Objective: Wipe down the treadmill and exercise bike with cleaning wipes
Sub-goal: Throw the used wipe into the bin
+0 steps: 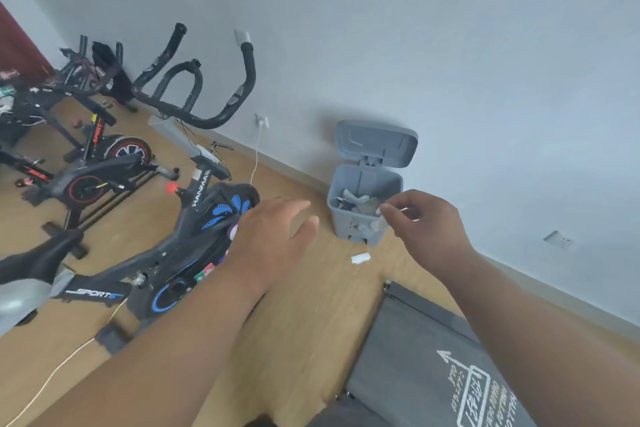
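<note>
Two bare hands reach out over a pale wood-grain floor (304,315). The left hand (273,236) is flat, its fingers straight and together, holding nothing, and it hovers in front of the near bike's flywheel housing. The right hand (426,222) hangs just in front of a grey plastic bin (363,204); its fingers curl loosely with thumb and forefinger close, and whether that grip pinches anything cannot be told.

The bike (194,236) stands at left, a matte black frame with blue petal shapes on its rounded housing, curved black handlebars and a smooth dark saddle. Farther left stands a second bike (100,166), black with red rings. At near right lies the treadmill (422,367), a flat grey belt of fine-textured rubber with white printed marks.

The boxy bin stands against the light wall, its hinged lid tipped up, crumpled white scraps inside. A small white scrap (360,258) lies on the floor just before it. A thin white cable (258,152) drops from a wall socket.
</note>
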